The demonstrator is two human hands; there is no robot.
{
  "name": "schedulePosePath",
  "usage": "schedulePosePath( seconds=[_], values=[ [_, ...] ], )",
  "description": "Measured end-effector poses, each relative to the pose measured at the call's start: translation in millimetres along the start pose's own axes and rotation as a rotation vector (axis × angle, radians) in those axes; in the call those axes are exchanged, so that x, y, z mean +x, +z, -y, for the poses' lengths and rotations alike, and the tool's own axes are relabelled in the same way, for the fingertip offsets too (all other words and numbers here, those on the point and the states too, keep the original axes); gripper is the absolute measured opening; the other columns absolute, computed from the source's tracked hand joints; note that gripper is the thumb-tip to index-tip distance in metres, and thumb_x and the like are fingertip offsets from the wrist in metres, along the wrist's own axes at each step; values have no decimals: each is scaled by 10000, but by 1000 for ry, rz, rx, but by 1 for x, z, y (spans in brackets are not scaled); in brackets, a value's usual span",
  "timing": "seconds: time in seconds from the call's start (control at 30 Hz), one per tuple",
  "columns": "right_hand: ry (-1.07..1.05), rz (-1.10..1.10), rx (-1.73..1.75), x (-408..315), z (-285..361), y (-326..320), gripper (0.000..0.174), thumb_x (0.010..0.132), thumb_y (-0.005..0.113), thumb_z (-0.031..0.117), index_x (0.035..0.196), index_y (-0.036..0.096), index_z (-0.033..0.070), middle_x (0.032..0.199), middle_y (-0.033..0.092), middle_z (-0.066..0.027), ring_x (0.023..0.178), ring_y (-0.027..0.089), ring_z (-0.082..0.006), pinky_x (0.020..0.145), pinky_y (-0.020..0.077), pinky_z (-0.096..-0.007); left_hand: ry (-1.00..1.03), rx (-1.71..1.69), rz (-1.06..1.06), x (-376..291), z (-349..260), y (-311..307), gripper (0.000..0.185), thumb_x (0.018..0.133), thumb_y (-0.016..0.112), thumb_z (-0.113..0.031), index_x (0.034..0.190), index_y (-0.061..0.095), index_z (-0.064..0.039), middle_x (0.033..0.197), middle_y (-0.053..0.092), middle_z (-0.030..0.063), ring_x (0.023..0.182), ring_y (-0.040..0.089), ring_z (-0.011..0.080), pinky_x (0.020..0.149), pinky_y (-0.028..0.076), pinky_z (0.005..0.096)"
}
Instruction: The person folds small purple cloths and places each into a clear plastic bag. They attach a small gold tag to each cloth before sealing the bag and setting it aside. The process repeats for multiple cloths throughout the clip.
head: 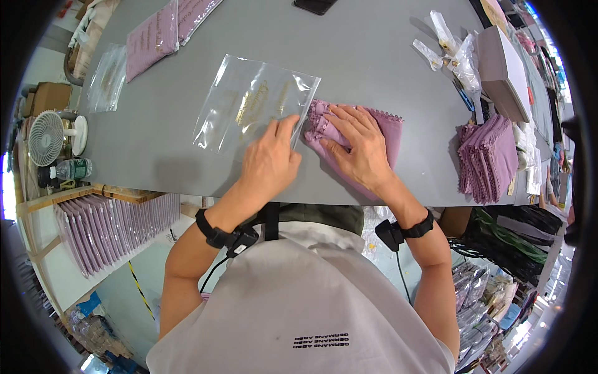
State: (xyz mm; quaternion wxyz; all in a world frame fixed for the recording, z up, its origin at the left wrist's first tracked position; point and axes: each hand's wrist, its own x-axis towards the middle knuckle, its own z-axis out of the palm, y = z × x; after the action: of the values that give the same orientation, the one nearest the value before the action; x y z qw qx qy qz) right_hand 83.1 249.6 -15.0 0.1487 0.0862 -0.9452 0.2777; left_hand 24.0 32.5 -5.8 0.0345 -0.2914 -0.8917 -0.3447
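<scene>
A clear plastic zip bag (224, 103) with gold printing lies flat on the grey table, its slider edge facing right. My left hand (271, 156) rests over the bag's lower right part, index finger extended at that edge. Whether the fingers pinch the film is hidden. Just right of the bag is a folded mauve garment (391, 133) with ruffled, lace-like trim. Spread across its top, my right hand (359, 140) presses on the fabric with the thumb apart from the fingers. The garment's left trim comes close to the bag's edge.
A stack of folded mauve garments (488, 159) stands at right, below a white box (504, 72). Filled bags (152, 39) and flat bags (107, 79) lie at upper left. A fan (46, 138) and water bottle (72, 169) stand left, above a rack of bagged garments (117, 224).
</scene>
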Motion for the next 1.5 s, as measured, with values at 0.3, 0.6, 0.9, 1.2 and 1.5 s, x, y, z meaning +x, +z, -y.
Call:
schedulePosePath(
  seconds=[0.3,0.6,0.9,1.2,1.5],
  values=[
    [-213,-45,196,16,15,7,462,849,818,120,1290,715,29,1340,720,-163,1302,653,-368,1189,462,-526,-276,-240,174,21,34,11,173,951,680,-20,1121,651,-13,616,606,74,516,639,191,511,506,365],
    [0,-154,13,44,13,26,411,855,800,147,1227,716,-5,1287,731,-195,1237,669,-381,1141,464,-519,-266,-264,52,6,34,-4,139,967,698,-64,1095,667,-17,653,648,58,511,630,148,495,508,351],
    [-206,58,206,26,21,16,468,811,824,93,1261,726,7,1372,707,-200,1335,644,-360,1187,465,-523,-105,-79,9,29,38,0,151,969,719,-110,1070,670,-9,717,707,173,623,727,333,607,572,450],
    [5,-38,0,61,34,38,419,888,737,198,1253,695,-3,1379,670,-186,1367,588,-380,1201,413,-517,-430,-729,5,6,27,-9,141,1076,636,-80,1208,627,-35,700,633,23,452,553,79,396,416,251],
    [-347,246,-6,42,48,36,647,881,712,282,1478,605,57,1514,548,-249,1451,496,-440,1263,344,-551,-57,-167,19,66,68,-42,189,986,744,-197,1060,789,-28,965,710,148,832,717,300,739,570,395]
  ],
)
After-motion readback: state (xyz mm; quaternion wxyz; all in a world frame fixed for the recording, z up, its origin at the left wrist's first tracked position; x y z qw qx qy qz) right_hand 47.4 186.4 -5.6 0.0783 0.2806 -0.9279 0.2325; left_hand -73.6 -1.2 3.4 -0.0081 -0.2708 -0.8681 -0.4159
